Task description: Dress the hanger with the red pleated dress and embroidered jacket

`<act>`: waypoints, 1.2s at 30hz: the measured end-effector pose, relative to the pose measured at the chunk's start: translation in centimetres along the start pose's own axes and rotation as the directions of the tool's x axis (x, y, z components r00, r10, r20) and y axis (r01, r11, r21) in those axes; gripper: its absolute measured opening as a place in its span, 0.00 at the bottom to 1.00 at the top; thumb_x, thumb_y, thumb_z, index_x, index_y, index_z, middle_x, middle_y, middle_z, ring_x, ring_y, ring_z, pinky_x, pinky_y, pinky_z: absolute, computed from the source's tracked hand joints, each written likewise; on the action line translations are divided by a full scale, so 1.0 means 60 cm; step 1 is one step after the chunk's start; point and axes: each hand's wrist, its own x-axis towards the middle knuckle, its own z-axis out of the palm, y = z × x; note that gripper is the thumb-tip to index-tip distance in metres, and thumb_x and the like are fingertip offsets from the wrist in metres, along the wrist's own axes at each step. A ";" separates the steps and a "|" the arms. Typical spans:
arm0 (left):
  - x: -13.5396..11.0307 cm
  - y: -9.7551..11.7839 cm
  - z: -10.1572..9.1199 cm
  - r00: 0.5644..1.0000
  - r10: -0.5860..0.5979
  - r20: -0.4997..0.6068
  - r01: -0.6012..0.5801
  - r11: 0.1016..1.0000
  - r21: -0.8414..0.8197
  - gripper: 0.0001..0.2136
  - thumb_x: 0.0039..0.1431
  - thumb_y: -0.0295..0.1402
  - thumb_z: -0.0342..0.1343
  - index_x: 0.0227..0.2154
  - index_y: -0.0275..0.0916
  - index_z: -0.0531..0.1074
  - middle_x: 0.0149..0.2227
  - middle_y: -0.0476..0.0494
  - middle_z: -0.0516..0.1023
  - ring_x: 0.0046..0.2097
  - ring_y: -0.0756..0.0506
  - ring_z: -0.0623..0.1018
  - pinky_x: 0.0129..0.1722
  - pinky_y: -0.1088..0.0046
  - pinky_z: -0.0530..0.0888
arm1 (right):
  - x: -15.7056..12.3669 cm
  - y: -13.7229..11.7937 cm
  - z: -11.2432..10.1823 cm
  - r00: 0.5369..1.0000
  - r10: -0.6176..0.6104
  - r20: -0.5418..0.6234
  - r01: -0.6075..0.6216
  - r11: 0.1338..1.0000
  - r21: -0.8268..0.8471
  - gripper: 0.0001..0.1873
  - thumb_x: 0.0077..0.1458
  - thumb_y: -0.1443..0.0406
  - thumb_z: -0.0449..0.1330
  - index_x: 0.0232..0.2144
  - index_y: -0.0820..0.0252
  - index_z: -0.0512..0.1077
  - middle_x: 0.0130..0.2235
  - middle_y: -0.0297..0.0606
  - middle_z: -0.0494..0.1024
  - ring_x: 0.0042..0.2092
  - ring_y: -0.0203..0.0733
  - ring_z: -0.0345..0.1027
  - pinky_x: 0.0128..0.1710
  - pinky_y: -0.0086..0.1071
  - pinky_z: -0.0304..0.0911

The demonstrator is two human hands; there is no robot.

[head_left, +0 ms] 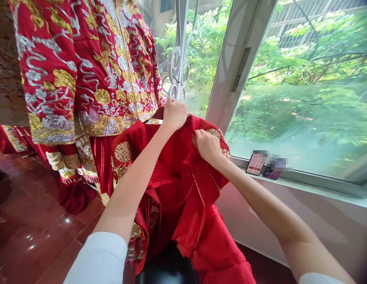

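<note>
A red jacket (pixel 168 167) with gold embroidery hangs in front of me, its front spread apart so the plain red lining shows. My left hand (pixel 175 114) is closed around the top of a hanger (pixel 147 120) at the collar; the thin hook rises above my fist. One dark hanger tip pokes out to the left, by the jacket's shoulder. My right hand (pixel 207 145) pinches the jacket's fabric near the other shoulder, fingers partly hidden in the cloth. Below, smooth red fabric (pixel 221 244) drapes down toward the lower right.
Another red jacket (pixel 112 75), embroidered in gold and silver, hangs at the left, close to my left hand. A window (pixel 304 102) with a metal frame fills the right. Phones (pixel 256 163) lean on the windowsill (pixel 308 189). A black rounded object (pixel 167 268) is below the jacket.
</note>
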 end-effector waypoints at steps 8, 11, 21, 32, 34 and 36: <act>-0.003 0.010 0.020 0.991 -0.075 -0.112 0.061 0.990 -0.123 0.21 0.58 0.50 0.49 0.32 0.36 0.77 0.28 0.42 0.77 0.44 0.38 0.74 0.59 0.54 0.55 | -0.112 0.067 0.053 0.956 -0.010 -0.292 0.041 0.994 0.102 0.36 0.54 0.59 0.58 0.63 0.59 0.55 0.66 0.54 0.53 0.65 0.63 0.48 0.56 0.58 0.54; -0.004 0.011 0.021 0.990 -0.089 -0.109 0.073 0.988 -0.136 0.22 0.57 0.51 0.51 0.32 0.36 0.77 0.29 0.41 0.77 0.45 0.37 0.74 0.60 0.53 0.54 | -0.119 0.090 0.057 0.947 -0.020 -0.321 0.054 0.993 0.100 0.27 0.58 0.70 0.48 0.60 0.57 0.62 0.61 0.48 0.65 0.62 0.55 0.59 0.56 0.50 0.60; -0.029 0.029 -0.016 0.998 -0.014 0.055 0.015 1.000 -0.023 0.18 0.61 0.45 0.48 0.40 0.36 0.73 0.44 0.36 0.76 0.53 0.35 0.70 0.60 0.52 0.56 | -0.151 0.043 0.091 0.972 -0.059 -0.229 0.090 0.988 0.128 0.31 0.55 0.75 0.47 0.62 0.65 0.59 0.63 0.52 0.61 0.65 0.58 0.52 0.56 0.54 0.62; -0.200 -0.186 -0.197 0.917 -0.332 0.220 0.369 0.915 -0.159 0.18 0.62 0.43 0.45 0.46 0.39 0.71 0.47 0.38 0.78 0.47 0.44 0.76 0.47 0.67 0.71 | 0.036 -0.112 -0.014 0.881 0.026 -0.472 0.248 0.825 0.509 0.13 0.57 0.62 0.54 0.43 0.59 0.71 0.46 0.46 0.75 0.51 0.51 0.67 0.51 0.47 0.62; -0.216 -0.205 -0.191 0.906 -0.253 0.340 0.360 0.883 -0.301 0.21 0.62 0.43 0.45 0.51 0.39 0.69 0.51 0.36 0.76 0.49 0.45 0.76 0.47 0.69 0.72 | 0.102 -0.104 -0.008 0.891 0.084 -0.445 0.185 0.831 0.525 0.21 0.54 0.58 0.57 0.48 0.61 0.68 0.49 0.49 0.72 0.53 0.56 0.63 0.51 0.50 0.60; -0.217 -0.201 -0.185 0.923 -0.141 0.358 0.293 0.861 -0.415 0.22 0.62 0.43 0.45 0.56 0.40 0.66 0.55 0.36 0.73 0.53 0.46 0.74 0.48 0.71 0.71 | 0.151 -0.088 0.002 0.945 0.069 -0.320 0.136 0.806 0.576 0.25 0.52 0.53 0.59 0.48 0.62 0.68 0.46 0.49 0.73 0.49 0.55 0.65 0.47 0.47 0.61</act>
